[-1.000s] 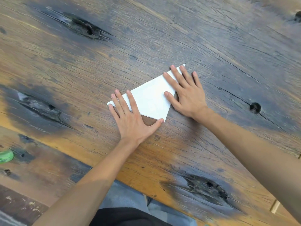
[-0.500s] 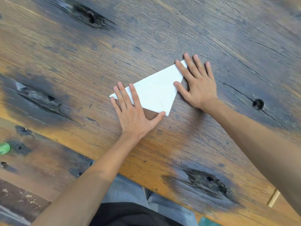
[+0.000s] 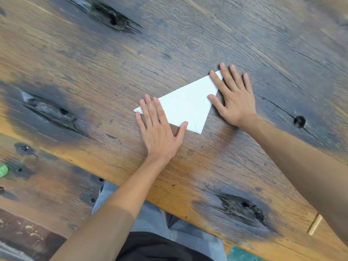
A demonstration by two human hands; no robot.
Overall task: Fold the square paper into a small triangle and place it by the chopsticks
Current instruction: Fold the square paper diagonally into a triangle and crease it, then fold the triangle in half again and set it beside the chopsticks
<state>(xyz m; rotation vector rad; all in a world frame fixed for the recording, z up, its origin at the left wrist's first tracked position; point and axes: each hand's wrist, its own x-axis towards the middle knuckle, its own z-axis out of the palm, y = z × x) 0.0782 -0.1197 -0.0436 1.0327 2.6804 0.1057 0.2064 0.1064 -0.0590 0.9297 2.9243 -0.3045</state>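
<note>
A white paper (image 3: pixel 185 105), folded into a triangle, lies flat on the wooden table (image 3: pixel 188 34). My left hand (image 3: pixel 160 130) lies flat with spread fingers over the triangle's left corner, thumb resting on the lower edge. My right hand (image 3: pixel 232 97) lies flat on the upper right corner, thumb touching the right edge. Both palms press down; neither hand grips the paper. A pale wooden stick (image 3: pixel 314 224), possibly a chopstick, shows at the lower right beside my right forearm.
The table has dark knots (image 3: pixel 113 17) and a black hole (image 3: pixel 299 121) right of my right hand. The near table edge runs diagonally across the bottom, with my lap below it. A green round object (image 3: pixel 3 170) sits at the far left.
My right hand slid from the middle of the paper out to its upper right corner. My left hand stayed over the left corner. The camera view shifted slightly.
</note>
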